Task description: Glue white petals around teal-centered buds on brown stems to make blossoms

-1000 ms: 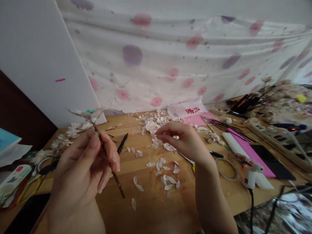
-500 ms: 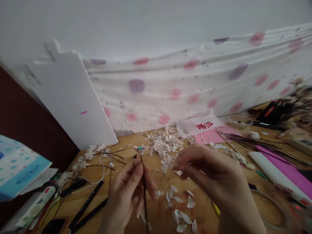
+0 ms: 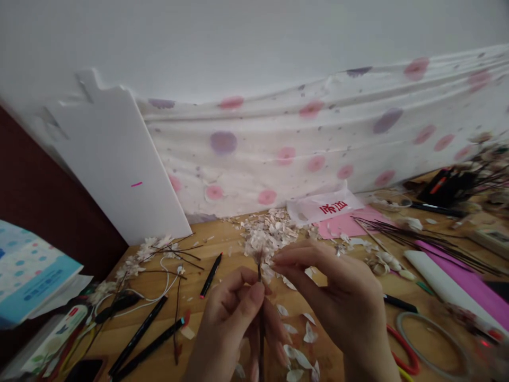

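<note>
My left hand is closed around a thin brown stem, which stands nearly upright between thumb and fingers. At its top is a small pale flower head, hard to separate from the petals behind. Beside that head, on the right, my right hand has thumb and forefinger pinched together. Whatever sits between those fingertips is too small to make out. A heap of whitish petals lies on the table just beyond both hands. Several loose petals are scattered below the right hand.
Finished-looking white blossoms on stems, a white cable and black pens lie left. At right are dark wire stems, a tape ring and red-handled scissors. A white board leans at the back.
My left hand and the stem have moved right and slightly down. The right hand has shifted a little left, bringing its fingertips beside the flower head. A red-tipped pen now shows left of the hands.
</note>
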